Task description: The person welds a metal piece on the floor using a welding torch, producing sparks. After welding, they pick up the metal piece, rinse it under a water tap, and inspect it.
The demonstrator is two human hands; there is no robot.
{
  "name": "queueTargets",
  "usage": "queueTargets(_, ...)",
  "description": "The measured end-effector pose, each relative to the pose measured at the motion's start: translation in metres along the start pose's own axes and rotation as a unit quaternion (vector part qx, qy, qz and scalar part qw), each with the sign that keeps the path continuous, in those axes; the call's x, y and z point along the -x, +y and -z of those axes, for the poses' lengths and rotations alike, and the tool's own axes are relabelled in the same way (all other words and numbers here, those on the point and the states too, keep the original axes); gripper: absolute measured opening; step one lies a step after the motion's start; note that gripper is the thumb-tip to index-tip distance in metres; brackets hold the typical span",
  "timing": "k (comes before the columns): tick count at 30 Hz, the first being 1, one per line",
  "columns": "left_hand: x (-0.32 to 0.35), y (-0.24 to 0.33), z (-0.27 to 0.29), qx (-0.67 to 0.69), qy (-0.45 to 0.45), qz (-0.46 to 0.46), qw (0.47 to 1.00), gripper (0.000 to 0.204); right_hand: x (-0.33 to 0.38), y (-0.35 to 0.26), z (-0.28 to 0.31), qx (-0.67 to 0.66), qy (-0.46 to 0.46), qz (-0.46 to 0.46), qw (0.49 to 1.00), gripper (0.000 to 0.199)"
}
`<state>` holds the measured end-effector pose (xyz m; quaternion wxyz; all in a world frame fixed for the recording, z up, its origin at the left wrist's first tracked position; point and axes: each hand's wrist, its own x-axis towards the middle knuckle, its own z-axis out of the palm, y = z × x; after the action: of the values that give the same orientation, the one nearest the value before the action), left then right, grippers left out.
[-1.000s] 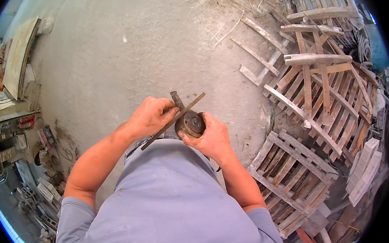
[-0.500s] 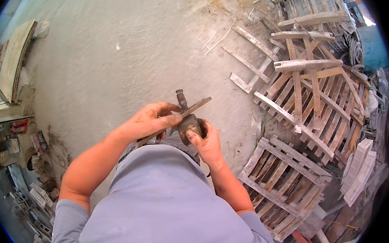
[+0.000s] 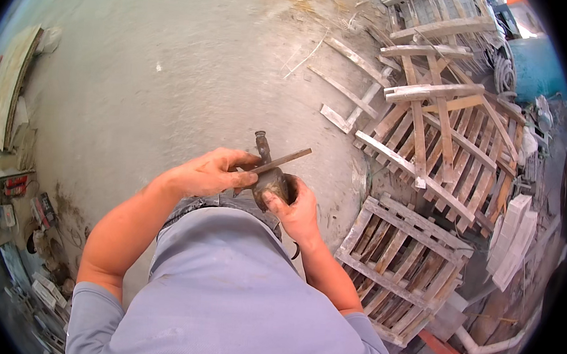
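Note:
My left hand [image 3: 210, 170] grips a flat, thin metal bar [image 3: 283, 160] that sticks out to the right over the other tool. My right hand [image 3: 296, 209] wraps around a rusty, rounded power tool [image 3: 269, 180] with a dark neck pointing away from me. The bar lies across the tool's top, touching it. Both hands are held close together in front of my chest, above a grey concrete floor [image 3: 158, 83]. My light blue shirt hides the lower part of the tool.
Stacked wooden pallets [image 3: 410, 251] and loose slats [image 3: 355, 96] crowd the right side. A teal drum [image 3: 526, 68] stands at the far right. Boards lean at the left edge [image 3: 10, 85], with cluttered shelves of small items [image 3: 25, 205] below them.
The view has shifted, so the pallets sit higher and closer. My hands have drawn nearer my chest, still holding the bar and the tool together.

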<state>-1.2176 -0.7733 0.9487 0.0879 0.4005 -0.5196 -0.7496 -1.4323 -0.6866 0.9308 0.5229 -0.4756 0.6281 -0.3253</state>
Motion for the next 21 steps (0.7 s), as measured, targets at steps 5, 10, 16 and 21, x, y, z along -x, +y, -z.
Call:
queueTargets(5, 0.004, -0.002, 0.005, 0.000, -0.036, -0.023, 0.999, 0.049, 0.015, 0.001, -0.013, -0.059, 0.047, 0.001, 0.997, 0.049)
queueTargets(10, 0.014, -0.001, 0.018, -0.018, -0.092, 0.000, 0.996, 0.056, 0.036, -0.005, -0.039, -0.082, 0.100, 0.005, 0.992, 0.047)
queueTargets(16, 0.037, -0.015, 0.028, -0.056, -0.093, -0.058, 0.992, 0.055, 0.054, -0.014, -0.074, -0.076, 0.148, 0.024, 0.986, 0.047)
queueTargets(21, 0.054, -0.019, 0.029, -0.063, -0.098, -0.094, 0.989, 0.046, 0.074, -0.007, -0.094, -0.117, 0.167, 0.007, 0.979, 0.051)
